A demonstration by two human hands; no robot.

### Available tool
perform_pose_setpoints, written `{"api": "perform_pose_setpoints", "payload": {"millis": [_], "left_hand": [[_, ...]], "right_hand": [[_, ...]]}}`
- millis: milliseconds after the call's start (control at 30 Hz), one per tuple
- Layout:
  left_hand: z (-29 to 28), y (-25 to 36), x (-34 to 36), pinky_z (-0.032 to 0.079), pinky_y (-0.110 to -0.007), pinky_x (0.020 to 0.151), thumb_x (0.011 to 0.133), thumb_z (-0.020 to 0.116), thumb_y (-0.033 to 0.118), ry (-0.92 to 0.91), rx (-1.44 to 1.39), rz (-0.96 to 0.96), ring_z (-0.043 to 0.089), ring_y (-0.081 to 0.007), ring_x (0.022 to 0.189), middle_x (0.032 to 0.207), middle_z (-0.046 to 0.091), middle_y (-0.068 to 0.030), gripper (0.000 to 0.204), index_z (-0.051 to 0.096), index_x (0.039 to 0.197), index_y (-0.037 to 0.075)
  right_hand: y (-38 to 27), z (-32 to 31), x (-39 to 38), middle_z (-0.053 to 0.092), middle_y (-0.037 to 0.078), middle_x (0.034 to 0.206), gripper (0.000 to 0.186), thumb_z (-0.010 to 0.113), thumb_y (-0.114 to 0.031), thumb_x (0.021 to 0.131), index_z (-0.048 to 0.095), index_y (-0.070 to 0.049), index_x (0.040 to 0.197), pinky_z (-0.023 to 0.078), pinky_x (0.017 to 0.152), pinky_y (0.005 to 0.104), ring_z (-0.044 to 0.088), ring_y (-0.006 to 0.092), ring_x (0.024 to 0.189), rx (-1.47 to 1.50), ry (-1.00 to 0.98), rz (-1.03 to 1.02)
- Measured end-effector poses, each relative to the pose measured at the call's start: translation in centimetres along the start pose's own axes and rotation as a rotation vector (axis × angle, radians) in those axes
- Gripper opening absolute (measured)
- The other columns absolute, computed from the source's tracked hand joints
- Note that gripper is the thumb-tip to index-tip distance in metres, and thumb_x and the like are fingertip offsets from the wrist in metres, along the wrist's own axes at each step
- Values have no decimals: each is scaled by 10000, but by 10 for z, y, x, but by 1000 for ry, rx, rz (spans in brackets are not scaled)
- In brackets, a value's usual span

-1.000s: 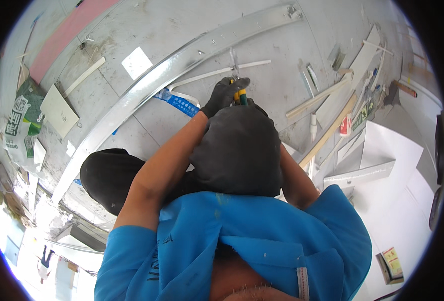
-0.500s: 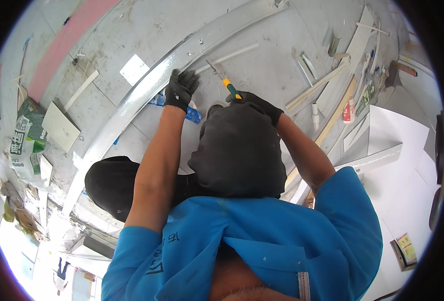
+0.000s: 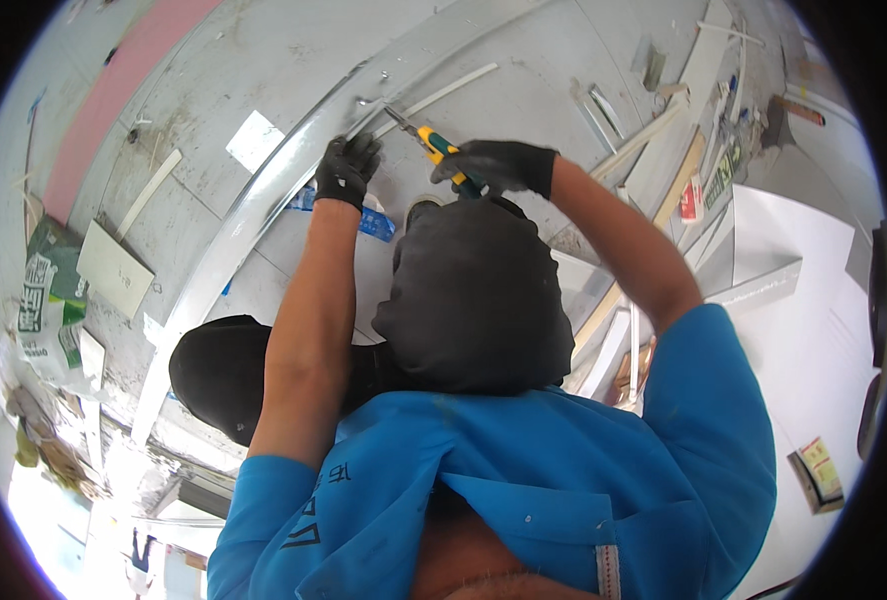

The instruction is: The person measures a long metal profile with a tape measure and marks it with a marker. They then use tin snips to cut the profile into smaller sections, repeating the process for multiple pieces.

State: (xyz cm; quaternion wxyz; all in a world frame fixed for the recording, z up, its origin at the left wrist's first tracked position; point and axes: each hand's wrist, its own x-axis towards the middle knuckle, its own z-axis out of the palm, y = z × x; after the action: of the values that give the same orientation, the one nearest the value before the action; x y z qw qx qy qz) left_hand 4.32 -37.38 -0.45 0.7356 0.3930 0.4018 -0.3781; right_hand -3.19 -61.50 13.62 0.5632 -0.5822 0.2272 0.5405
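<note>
Yellow-and-green handles are seen on the hand tool (image 3: 433, 138), which is held forward of the raised knee (image 3: 478, 300), its metal tip pointed up-left toward the long metal rail (image 3: 228, 245). Change from half a second ago: the right grip (image 3: 503, 167) has been brought forward over the handles, and the tool tip has been carried closer to the left grip (image 3: 348, 168). Fingers of the left grip were spread then; now they are more bent, beside the rail's near edge. Judged: tool and rail are being brought together, with no cutting or fastening shown yet.

Right grip: closed around the handles, which look parted; whether the tip is parted cannot be told. Left grip: loosely curled; whether the rail edge is pinched or only neared cannot be told.

Materials: rail is smooth, silvery, glossy, bowed by the lens. Gloves are black and matt. A thin white strip (image 3: 451, 93) is laid near the rail. Blue printed plastic film (image 3: 375, 222), crumpled, is left just below the left grip. A flat white square (image 3: 254, 143) is seen beyond the rail. Floor (image 3: 533, 85) is grey, scuffed, tiled.
</note>
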Motion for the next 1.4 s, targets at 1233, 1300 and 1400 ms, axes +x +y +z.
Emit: {"api": "perform_pose_setpoints", "payload": {"millis": [1233,1300,1400], "left_hand": [[-12,-40,7,570,-406,813,965,580,167,-27,-246,152,701,-332,945,1029,700,-156,195,597,1125,55],[-16,-43,10,570,-412,814,965,578,162,-44,-265,143,701,-336,944,1031,696,-159,202,597,1132,49],[-19,-47,10,569,-420,825,970,565,154,-65,-289,155,700,-339,944,1040,688,-160,207,597,1140,39]], "right_hand": [[30,20,24,582,20,856,376,586,-374,959,662,-75,1175,427,695,279,507,104,746,-95,136,-147],[35,13,26,579,24,864,394,565,-392,973,646,-99,1222,436,710,280,517,110,761,-82,110,-90],[29,6,17,570,36,914,395,536,-388,993,620,-103,1254,458,746,295,538,125,790,-165,40,-203]]}}
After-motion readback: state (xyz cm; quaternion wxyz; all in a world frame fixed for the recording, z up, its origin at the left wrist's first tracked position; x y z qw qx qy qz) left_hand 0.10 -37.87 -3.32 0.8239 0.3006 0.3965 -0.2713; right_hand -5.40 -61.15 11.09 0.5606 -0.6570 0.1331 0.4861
